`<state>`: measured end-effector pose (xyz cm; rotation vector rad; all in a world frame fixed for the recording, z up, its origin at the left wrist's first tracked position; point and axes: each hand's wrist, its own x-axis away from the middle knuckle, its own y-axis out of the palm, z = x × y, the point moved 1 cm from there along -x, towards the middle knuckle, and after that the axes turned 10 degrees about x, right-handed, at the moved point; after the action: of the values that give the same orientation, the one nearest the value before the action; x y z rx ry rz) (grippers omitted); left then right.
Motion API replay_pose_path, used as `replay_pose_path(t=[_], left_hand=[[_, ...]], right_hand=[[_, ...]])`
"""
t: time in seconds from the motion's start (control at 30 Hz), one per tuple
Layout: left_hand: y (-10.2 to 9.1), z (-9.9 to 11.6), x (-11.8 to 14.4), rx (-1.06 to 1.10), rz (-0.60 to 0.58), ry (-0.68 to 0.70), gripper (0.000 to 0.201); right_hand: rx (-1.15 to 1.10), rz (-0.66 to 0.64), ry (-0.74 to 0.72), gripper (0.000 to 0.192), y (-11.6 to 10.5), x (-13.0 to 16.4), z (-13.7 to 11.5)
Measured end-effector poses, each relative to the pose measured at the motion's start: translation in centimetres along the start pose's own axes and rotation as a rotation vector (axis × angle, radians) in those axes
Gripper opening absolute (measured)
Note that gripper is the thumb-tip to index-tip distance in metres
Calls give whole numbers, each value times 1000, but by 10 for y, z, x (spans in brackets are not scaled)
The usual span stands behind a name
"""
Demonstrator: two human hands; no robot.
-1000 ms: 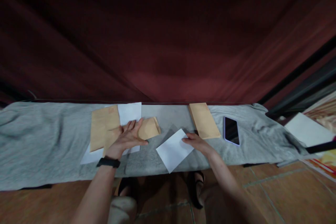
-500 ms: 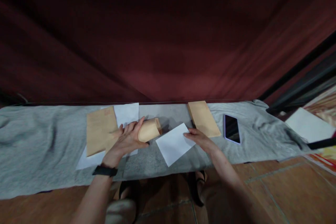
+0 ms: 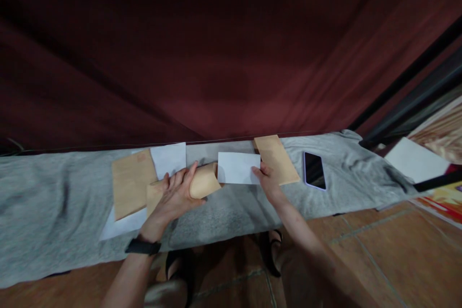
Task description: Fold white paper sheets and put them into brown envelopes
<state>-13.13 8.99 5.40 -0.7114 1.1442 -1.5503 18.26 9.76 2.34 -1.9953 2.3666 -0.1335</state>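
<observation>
Your left hand point(image 3: 175, 196) has its fingers wrapped around a brown envelope point(image 3: 202, 182), bowing it so its mouth gapes toward the right. Your right hand point(image 3: 266, 179) pinches the right edge of a folded white sheet point(image 3: 238, 167) between thumb and fingers, and holds it level, just off the counter point(image 3: 65, 202), with its left edge at the envelope's mouth. As far as I can judge, the envelope is open and the sheet is lined up, but the sheet has not gone in; sliding it in and closing the flap are left. To your left lie a flat brown envelope point(image 3: 130, 180) and white papers point(image 3: 169, 158), partly overlapping. To your right a second brown envelope point(image 3: 277, 159) lies flat, just behind your right hand, with a dark phone point(image 3: 314, 169) near it on the grey cloth.
</observation>
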Motion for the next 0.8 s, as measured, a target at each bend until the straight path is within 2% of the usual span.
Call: replay_pose_path(t=[0.23,0.47,0.8], left_hand=[[-3,2,1,-32,46,16,116],[0,4,1,-78,69,51,117],[1,10,0,-111,80,112,115]], right_hand=[[306,-60,-45,35,-5,-6,10],[367,-121,-71,24,-12,-6,6],[397,-161,3,16,-11,-7,10]])
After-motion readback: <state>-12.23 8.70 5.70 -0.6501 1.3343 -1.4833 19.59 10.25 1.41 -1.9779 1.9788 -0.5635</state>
